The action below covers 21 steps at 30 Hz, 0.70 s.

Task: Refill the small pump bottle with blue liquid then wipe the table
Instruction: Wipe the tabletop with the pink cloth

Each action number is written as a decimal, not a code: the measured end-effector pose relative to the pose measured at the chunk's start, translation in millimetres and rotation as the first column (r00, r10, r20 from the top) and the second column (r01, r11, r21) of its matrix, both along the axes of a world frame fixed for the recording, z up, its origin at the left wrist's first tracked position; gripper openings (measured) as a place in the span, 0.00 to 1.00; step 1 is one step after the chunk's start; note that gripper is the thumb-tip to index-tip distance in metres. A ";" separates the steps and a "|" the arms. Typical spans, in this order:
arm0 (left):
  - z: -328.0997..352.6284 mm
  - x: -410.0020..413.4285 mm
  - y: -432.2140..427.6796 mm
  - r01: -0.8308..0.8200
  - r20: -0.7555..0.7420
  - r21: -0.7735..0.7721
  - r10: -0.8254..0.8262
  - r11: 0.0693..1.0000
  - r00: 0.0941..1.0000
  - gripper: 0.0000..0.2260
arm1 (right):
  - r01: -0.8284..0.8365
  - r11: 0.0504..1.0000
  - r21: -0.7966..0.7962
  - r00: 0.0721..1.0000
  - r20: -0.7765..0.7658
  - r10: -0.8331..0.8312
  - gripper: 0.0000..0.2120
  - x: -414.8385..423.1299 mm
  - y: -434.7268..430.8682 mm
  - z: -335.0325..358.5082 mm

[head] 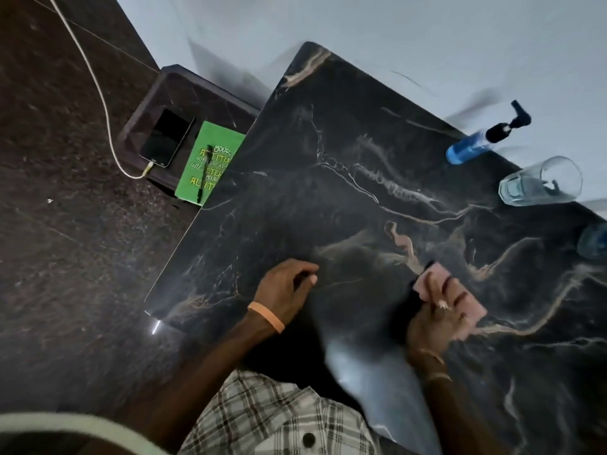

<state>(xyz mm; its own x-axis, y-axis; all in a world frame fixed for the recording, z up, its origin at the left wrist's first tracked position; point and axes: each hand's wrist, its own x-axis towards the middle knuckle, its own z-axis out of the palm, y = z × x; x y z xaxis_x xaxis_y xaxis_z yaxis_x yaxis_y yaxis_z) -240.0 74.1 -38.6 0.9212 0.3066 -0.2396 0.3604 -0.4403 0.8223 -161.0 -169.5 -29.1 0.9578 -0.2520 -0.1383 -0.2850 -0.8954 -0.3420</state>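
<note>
A small pump bottle (476, 142) with blue liquid and a black pump head stands at the far right edge of the black marble table (328, 192). My right hand (437, 316) presses a pink cloth (460, 290) flat on the tabletop near the front, fingers spread over it. My left hand (285, 290) rests on the table to the left of the cloth with its fingers loosely curled and nothing in it. An orange band sits on the left wrist.
A clear drinking glass (542, 182) stands near the pump bottle. A blurred blue object (594, 241) shows at the right edge. A lower side table (177, 90) to the left holds a phone (167, 137) on a charging cable and a green notebook (210, 162) with a pen.
</note>
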 end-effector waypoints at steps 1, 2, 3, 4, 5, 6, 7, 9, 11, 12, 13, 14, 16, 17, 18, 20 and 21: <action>0.7 3.0 3.4 -0.080 -0.005 -0.020 0.080 0.997 0.997 0.07 | 0.126 0.980 0.152 0.989 0.060 -0.137 0.16 -6.1 25.3 -4.5; 1.9 5.5 8.5 -0.181 -0.010 -0.039 0.181 0.983 0.983 0.07 | 0.166 0.958 0.235 0.974 0.113 -0.197 0.17 -22.4 54.5 -9.0; 3.4 7.2 15.0 -0.285 -0.015 -0.053 0.285 0.957 0.959 0.08 | 0.094 0.948 0.305 0.983 0.122 -0.137 0.18 -38.4 88.7 -8.2; 5.0 8.4 23.1 -0.374 -0.014 -0.056 0.374 0.926 0.927 0.08 | -0.159 0.931 0.328 0.984 0.124 0.124 0.19 -56.0 120.1 -11.8; 5.5 9.4 32.8 -0.440 -0.005 -0.048 0.440 0.897 0.898 0.09 | -0.496 0.846 0.199 0.868 0.074 0.491 0.20 -71.7 144.1 -6.5; 5.0 9.3 43.5 -0.479 0.004 -0.028 0.480 0.877 0.877 0.09 | -0.774 0.631 0.052 0.634 0.054 0.772 0.23 -77.8 151.0 -10.7; 4.3 8.7 54.5 -0.502 0.008 -0.002 0.502 0.865 0.865 0.09 | -0.901 0.434 0.001 0.434 0.033 0.901 0.25 -66.7 154.5 -18.0; 4.0 8.7 73.5 -0.488 -0.020 0.052 0.489 0.871 0.872 0.10 | -0.941 0.336 0.046 0.338 0.070 0.938 0.25 -13.2 159.2 -29.4; 2.4 8.0 82.1 -0.432 -0.060 0.123 0.441 0.893 0.895 0.10 | -0.886 0.462 0.035 0.463 0.007 0.887 0.26 36.8 172.6 -28.0; 2.3 7.8 82.8 -0.413 -0.063 0.150 0.425 0.899 0.903 0.11 | -0.828 0.561 0.011 0.560 -0.032 0.828 0.27 56.6 183.4 -23.7; 2.9 9.3 82.1 -0.410 -0.055 0.158 0.422 0.898 0.905 0.11 | -0.763 0.646 0.016 0.644 -0.070 0.762 0.27 69.9 196.4 -19.6; 4.3 12.9 80.7 -0.432 -0.043 0.144 0.442 0.890 0.896 0.11 | -0.720 0.692 0.042 0.685 -0.110 0.720 0.26 72.7 210.4 -10.8; 6.9 18.5 75.1 -0.555 -0.011 0.091 0.559 0.827 0.829 0.11 | -0.789 0.595 0.153 0.577 -0.148 0.803 0.22 54.5 228.9 -1.6; 7.5 18.0 70.0 -0.627 0.000 0.076 0.629 0.775 0.777 0.11 | -0.871 0.456 0.184 0.434 -0.149 0.889 0.22 36.1 227.0 -3.0; 7.0 13.7 62.8 -0.684 -0.007 0.071 0.686 0.726 0.727 0.11 | -0.942 0.289 0.169 0.264 -0.155 0.952 0.23 10.6 216.5 -4.1; 5.9 -4.9 35.1 -0.705 -0.061 0.073 0.709 0.705 0.703 0.11 | -0.994 0.060 0.091 0.046 -0.150 0.988 0.27 -45.3 171.5 -5.3; 6.5 -17.0 12.0 -0.661 -0.072 0.095 0.667 0.744 0.741 0.11 | -0.996 -0.007 0.094 -0.021 -0.147 0.989 0.26 -64.0 139.6 -6.0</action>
<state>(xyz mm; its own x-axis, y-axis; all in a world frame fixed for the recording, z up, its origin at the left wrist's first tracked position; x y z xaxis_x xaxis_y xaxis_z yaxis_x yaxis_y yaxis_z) -257.0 86.1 -32.1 0.4523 0.8484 -0.2750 0.6543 -0.1062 0.7487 -225.0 -29.9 -35.1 0.2181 0.9284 -0.3008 0.8658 -0.3262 -0.3794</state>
